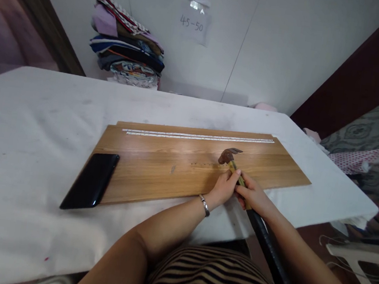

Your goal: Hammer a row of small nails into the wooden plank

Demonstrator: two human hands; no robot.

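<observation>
A claw hammer (263, 244) with a rusty head and a black grip slants over the wooden board (147, 148). My right hand (255, 196) is wrapped round the yellow upper part of its handle. Just below the head, my left hand (222, 187) is closed against the same handle, its fingertips partly hidden. The hammer head is above the board, beside a row of small dark marks or nails (204, 164). Some loose thin nails (172, 169) lie farther left on the wood. Two white marked strips (193, 136) run along the board's far side.
A black phone (91, 181) rests across the board's left end. White cloth covers the table (32, 142). Folded clothes (128, 48) are stacked at the back against a wall with paper notes (194, 24). A white plastic chair (363, 266) stands at the lower right.
</observation>
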